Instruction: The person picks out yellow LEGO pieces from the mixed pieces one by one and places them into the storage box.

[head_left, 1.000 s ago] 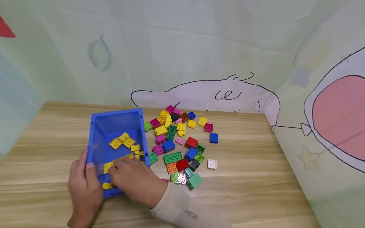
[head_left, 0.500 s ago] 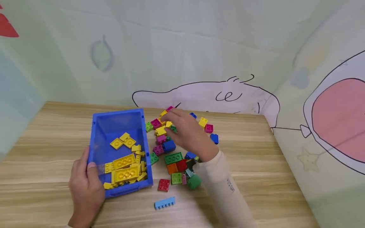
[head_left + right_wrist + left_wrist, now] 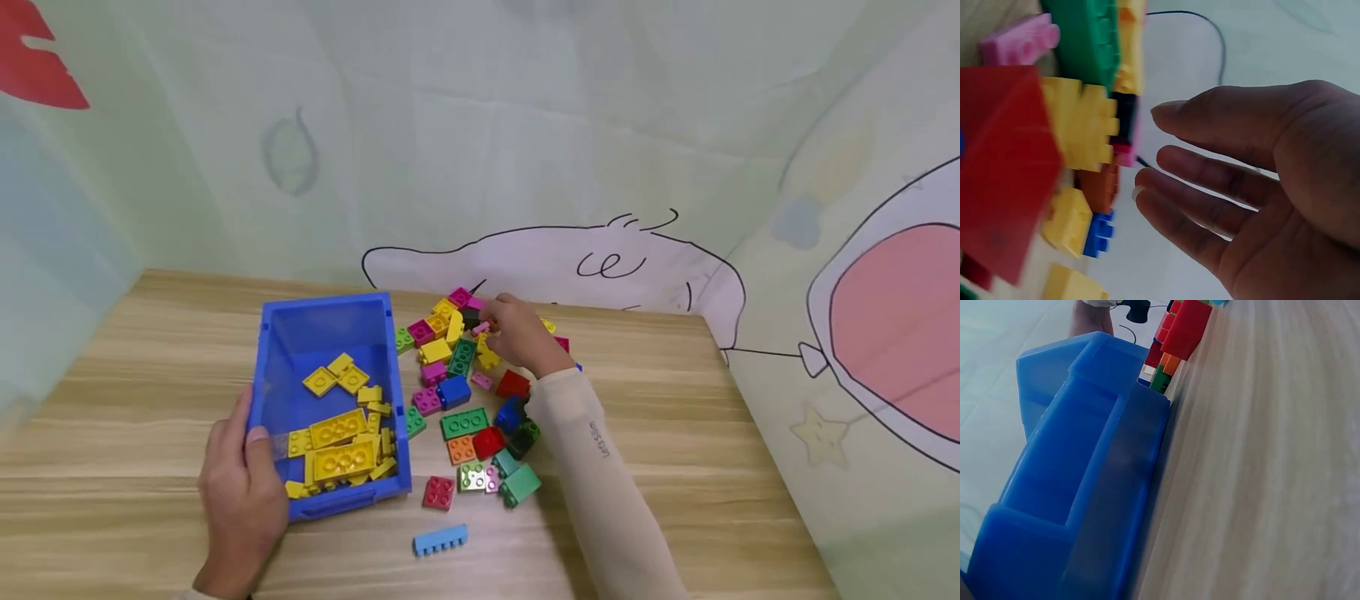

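My left hand (image 3: 242, 483) grips the near left side of a blue plastic bin (image 3: 403, 433), thumb at the rim. Yellow building bricks (image 3: 345, 458) lie in the bin, most of them toward its near end. In the left wrist view only the bin's outer wall (image 3: 1110, 481) shows large. My right hand (image 3: 525, 335) is over the far part of a loose pile of coloured bricks, beside yellow bricks (image 3: 487, 354). The right wrist view shows its fingers (image 3: 1200, 203) spread and relaxed with nothing between them, close to a yellow brick (image 3: 1088, 128) and a brown brick (image 3: 1099, 186).
Right of the bin the mixed pile includes a blue brick (image 3: 453, 392), a green plate (image 3: 463, 423) and a red brick (image 3: 513, 384). A light blue brick (image 3: 440, 540) and a red square brick (image 3: 438, 492) lie nearer. A printed cloth (image 3: 480, 150) hangs behind the table.
My right hand has come out of the bin and moved right and away, over the far side of the pile. The left hand keeps its grip on the bin.
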{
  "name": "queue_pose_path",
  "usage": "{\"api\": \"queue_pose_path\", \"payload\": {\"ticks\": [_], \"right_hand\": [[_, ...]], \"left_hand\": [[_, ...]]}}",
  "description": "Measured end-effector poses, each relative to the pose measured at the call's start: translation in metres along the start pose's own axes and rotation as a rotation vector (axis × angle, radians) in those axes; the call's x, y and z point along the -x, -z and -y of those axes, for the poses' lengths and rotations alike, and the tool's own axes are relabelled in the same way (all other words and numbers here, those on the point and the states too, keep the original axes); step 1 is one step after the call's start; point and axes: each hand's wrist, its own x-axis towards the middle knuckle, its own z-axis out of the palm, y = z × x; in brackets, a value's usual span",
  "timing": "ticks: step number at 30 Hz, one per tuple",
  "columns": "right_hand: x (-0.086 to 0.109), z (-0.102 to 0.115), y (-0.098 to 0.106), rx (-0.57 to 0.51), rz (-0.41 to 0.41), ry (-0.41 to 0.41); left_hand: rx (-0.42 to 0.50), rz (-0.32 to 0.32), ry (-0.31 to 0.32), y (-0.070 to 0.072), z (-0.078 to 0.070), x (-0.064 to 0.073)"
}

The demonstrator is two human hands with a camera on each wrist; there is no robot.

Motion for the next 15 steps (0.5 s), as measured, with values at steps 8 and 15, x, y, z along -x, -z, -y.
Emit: {"api": "queue_pose_path", "payload": {"ticks": [8, 15], "right_hand": [[-0.010, -0.001, -0.017, 0.028, 0.054, -0.079], [-0.012, 0.002, -0.021, 0.084, 0.111, -0.097]], "left_hand": [[-0.001, 0.020, 0.012, 0.001, -0.002, 0.001], [-0.004, 0.027, 0.020, 0.002, -0.004, 0.000]]}}
